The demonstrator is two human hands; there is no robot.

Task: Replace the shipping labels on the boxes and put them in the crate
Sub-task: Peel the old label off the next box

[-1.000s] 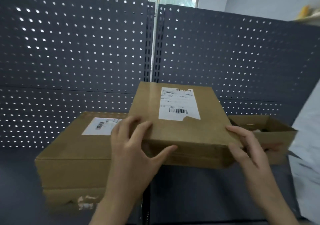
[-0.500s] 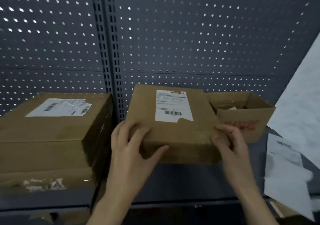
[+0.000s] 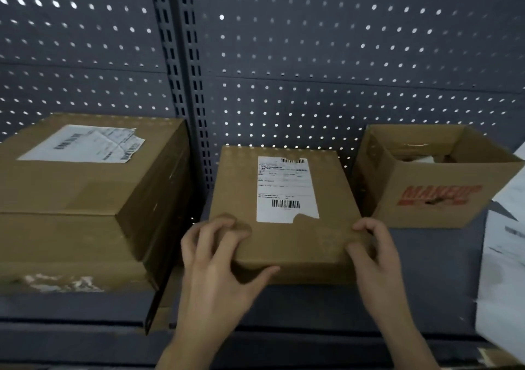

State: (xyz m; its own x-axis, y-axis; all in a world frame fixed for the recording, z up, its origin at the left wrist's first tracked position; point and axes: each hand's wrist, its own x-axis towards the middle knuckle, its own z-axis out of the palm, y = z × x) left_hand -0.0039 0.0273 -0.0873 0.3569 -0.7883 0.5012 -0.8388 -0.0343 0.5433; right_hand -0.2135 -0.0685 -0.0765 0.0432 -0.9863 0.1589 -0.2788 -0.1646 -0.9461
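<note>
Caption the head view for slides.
Left hand and right hand grip a labelled box on the shelf, between a larger box and open carton.

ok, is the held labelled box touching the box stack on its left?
Apart. Head view: a dark gap separates the labelled box from the box stack, with the shelf upright showing between them.

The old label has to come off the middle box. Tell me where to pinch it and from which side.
Pinch the label at the torn notch on its near edge, probably the only spot not lying flat. Come from the near side with the right hand, which holds the near right corner of the box.
</note>
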